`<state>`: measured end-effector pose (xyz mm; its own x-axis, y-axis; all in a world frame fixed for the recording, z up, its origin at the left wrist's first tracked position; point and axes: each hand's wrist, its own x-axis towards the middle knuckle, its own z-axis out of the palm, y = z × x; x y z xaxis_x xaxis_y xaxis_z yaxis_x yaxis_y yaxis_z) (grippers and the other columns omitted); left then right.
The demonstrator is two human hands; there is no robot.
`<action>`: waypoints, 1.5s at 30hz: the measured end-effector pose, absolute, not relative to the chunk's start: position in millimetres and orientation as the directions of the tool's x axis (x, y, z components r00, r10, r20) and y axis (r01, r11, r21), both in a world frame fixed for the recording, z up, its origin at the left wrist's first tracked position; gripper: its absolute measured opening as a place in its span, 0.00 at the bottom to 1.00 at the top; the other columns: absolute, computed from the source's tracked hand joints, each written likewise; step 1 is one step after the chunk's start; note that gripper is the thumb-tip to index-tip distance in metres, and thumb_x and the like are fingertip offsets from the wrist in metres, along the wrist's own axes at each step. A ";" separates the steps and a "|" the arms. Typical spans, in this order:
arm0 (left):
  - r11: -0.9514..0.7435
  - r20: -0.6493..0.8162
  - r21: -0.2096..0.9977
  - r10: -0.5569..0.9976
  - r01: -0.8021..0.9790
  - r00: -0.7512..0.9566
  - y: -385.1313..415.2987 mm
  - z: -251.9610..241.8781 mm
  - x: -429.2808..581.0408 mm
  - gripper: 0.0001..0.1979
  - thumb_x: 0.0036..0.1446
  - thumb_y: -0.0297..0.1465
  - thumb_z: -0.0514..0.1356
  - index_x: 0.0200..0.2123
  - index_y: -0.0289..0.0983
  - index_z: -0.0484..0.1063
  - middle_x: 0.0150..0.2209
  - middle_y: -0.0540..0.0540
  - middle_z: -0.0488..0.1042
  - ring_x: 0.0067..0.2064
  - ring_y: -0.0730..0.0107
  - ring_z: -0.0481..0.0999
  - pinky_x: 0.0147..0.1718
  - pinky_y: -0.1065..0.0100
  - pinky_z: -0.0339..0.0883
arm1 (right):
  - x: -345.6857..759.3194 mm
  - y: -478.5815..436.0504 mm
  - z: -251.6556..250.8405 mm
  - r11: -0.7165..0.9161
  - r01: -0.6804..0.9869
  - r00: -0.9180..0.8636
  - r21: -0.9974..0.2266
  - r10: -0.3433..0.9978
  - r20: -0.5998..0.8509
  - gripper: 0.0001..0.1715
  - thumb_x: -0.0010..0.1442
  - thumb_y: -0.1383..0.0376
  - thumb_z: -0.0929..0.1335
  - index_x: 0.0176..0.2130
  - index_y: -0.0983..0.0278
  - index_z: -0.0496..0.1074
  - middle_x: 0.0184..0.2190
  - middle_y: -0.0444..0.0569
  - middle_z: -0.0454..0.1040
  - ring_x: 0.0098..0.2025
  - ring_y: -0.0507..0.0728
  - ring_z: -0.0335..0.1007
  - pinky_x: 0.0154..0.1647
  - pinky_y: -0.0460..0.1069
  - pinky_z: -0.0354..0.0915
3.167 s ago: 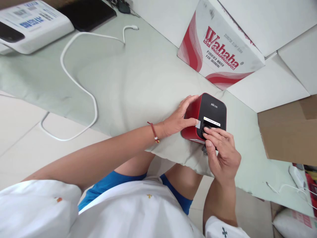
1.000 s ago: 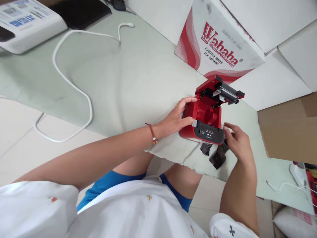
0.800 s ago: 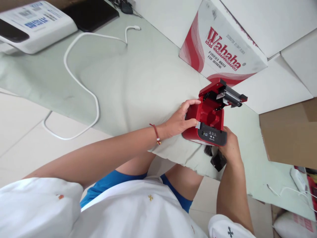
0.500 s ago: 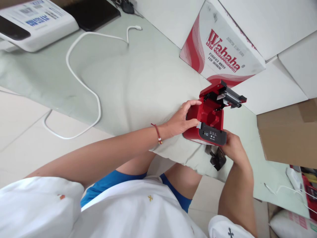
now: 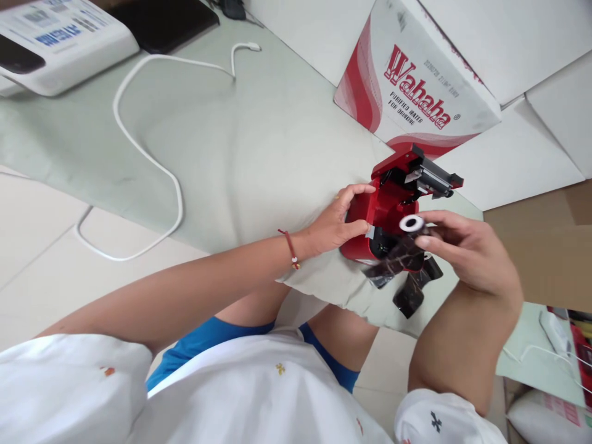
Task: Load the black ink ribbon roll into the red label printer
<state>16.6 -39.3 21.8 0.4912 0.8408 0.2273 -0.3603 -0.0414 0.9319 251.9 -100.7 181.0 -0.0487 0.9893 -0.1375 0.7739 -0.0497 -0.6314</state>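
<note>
A small red label printer (image 5: pixel 357 248) stands on the cloth-covered table with its lid (image 5: pixel 398 163) raised, showing a red hollow inside. My left hand (image 5: pixel 340 223) grips the printer's left side, thumb near a grey tab and fingers along the rim. Just in front of the opening, my right hand (image 5: pixel 476 246) pinches a roll of black label tape (image 5: pixel 392 262) with a white core facing up. Its loose dark strip hangs across the printer's front panel. Another dark, shiny strip or roll (image 5: pixel 409 297) lies on the cloth below; its kind is partly hidden.
A Wahaha water carton (image 5: pixel 416 92) stands behind the printer, near white boxes. At right is a brown cardboard box (image 5: pixel 531 253). A white cable (image 5: pixel 176 185) loops over the table's left part and front edge. A white device (image 5: pixel 92 49) and a black tablet-like slab (image 5: pixel 171 24) lie far left.
My right hand has come up from beside the printer's lower right, bringing the roll of black label tape in front of the opening. My left hand stays on the printer.
</note>
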 end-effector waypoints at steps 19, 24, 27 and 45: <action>-0.052 0.230 0.933 0.847 -0.355 0.480 -39.6 20.3 17.6 0.34 0.55 0.34 0.67 0.65 0.46 0.65 0.72 0.40 0.67 0.75 0.48 0.64 0.78 0.41 0.57 | 191.0 -51.8 165.8 0.064 0.995 -0.030 0.082 0.930 -0.367 0.28 0.59 0.70 0.69 0.57 0.59 0.82 0.46 0.55 0.87 0.45 0.66 0.81 0.42 0.54 0.66; -0.065 0.226 0.940 0.854 -0.334 0.469 -38.3 17.9 18.6 0.34 0.55 0.35 0.67 0.65 0.45 0.65 0.69 0.39 0.68 0.74 0.47 0.64 0.78 0.39 0.56 | 198.5 -44.7 164.5 0.136 0.990 -0.115 0.024 0.910 -0.399 0.28 0.54 0.73 0.69 0.52 0.59 0.84 0.43 0.52 0.87 0.39 0.61 0.78 0.39 0.52 0.64; -0.083 0.229 0.946 0.853 -0.313 0.468 -37.3 16.8 19.6 0.34 0.55 0.35 0.67 0.65 0.45 0.65 0.68 0.39 0.68 0.73 0.47 0.65 0.78 0.38 0.56 | 206.9 -44.6 158.8 0.136 0.990 -0.144 -0.048 0.931 -0.336 0.24 0.54 0.72 0.71 0.48 0.57 0.85 0.40 0.51 0.87 0.37 0.61 0.77 0.39 0.52 0.64; -0.052 0.221 0.943 0.838 -0.330 0.499 -38.1 20.0 16.3 0.34 0.56 0.35 0.67 0.66 0.45 0.65 0.72 0.39 0.66 0.72 0.49 0.68 0.74 0.44 0.63 | 220.3 -77.3 154.3 0.070 0.751 0.277 -0.657 0.869 0.410 0.21 0.71 0.47 0.71 0.49 0.57 0.84 0.43 0.54 0.86 0.41 0.63 0.82 0.45 0.58 0.76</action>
<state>16.3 -38.1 20.0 0.4990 0.8379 0.2211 -0.3300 -0.0522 0.9425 220.3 -77.3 154.3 0.2772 0.8690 0.4099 0.7506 0.0704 -0.6570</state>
